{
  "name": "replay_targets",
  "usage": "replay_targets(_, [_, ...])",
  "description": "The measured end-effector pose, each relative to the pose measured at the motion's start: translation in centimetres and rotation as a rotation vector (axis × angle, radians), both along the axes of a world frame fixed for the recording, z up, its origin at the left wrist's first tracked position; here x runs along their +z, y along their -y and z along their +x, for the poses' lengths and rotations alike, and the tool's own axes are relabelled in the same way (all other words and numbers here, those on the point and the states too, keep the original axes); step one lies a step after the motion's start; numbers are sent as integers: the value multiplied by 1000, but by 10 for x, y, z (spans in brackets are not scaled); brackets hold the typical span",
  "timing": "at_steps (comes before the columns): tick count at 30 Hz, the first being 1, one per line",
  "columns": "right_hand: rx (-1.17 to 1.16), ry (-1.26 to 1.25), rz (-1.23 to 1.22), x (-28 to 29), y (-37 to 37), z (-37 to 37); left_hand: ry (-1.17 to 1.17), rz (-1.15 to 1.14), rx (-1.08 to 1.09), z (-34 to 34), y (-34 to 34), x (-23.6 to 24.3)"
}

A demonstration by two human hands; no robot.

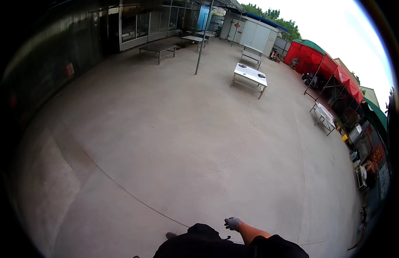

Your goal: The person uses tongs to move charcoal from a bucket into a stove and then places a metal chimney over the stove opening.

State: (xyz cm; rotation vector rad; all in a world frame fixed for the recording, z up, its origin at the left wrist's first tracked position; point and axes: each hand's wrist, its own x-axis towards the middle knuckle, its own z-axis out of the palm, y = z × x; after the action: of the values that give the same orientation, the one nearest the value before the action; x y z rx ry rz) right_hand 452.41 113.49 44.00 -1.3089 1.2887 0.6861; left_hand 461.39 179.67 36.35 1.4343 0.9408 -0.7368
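Observation:
My right hand (232, 223), in a grey glove, hangs in front of my dark clothing (204, 243) at the lower edge. Its fingers are loosely curled in, and I see nothing held in them. The bare forearm (252, 232) reaches it from a dark sleeve. No object is close to this hand; below it is the concrete floor (186, 146). My left hand is out of the picture. The tip of a brown shoe (171, 235) shows beside the clothing.
Ahead stands a white-topped table (250, 75) with dark items on it, other tables behind. A thin metal pole (202, 43) rises left of it. A low table (158, 48) is by the windowed building. Along the right are a red tent (307, 58), a white-topped stand (324, 114) and clutter.

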Motion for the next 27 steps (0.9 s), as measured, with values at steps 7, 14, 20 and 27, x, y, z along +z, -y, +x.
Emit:
replay_targets(7, [184,214,-66,2,-54,198,94,-15,249,83,-63,0])
replay_targets(14, [341,-54,121,-72,-82,351,-31,80,325,153,-61,23])
replay_targets(20, [502,-161,98,-80,-90,521,-42,16,470,240,-44,42])
replay_targets(27, [652,86,0,-30,-141,798,32,-1,736,316,-51,62])
